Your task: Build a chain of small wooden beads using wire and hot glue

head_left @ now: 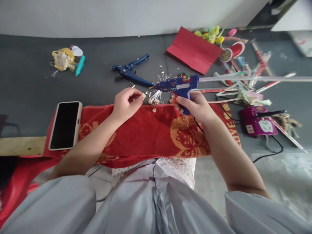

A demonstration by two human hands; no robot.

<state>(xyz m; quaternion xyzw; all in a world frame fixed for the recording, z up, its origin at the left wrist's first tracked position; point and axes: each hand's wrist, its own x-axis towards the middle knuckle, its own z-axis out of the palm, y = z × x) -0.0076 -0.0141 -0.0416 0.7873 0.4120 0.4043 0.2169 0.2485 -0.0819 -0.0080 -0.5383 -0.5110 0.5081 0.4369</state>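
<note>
The table (pixel 24 81) is stretched across the frame, with the towel (pixel 146 136) spread along its near edge at centre, probably so that the surface is shielded and the forearms cushioned. The red paper (pixel 193 52) is set at upper right of centre, out of the hands' way.

Just right of centre, the glue gun (pixel 187 92) is gripped by the right hand (pixel 202 107), its fingers wrapped around the handle close to the red trigger; whether the trigger is squeezed cannot be told. The nozzle is pointed left, so glue could be brought to the other hand with little reach. A long glue stick (pixel 255 79) is fed in from the rear and extended to the right edge.

The cutter (pixel 131 73) is laid with its handles spread, above the left hand (pixel 124 105), where it could be readily picked up. At left, the phone (pixel 64 126) is rested on the towel's end, beside the left forearm.

White wires (pixel 156 96) are bunched at centre, near the nozzle. Smallest, just left of centre, a cream piece (pixel 144 96) is pinched between the left thumb and fingertips, likely so that most of it is left exposed and skin is kept off hot glue.
</note>
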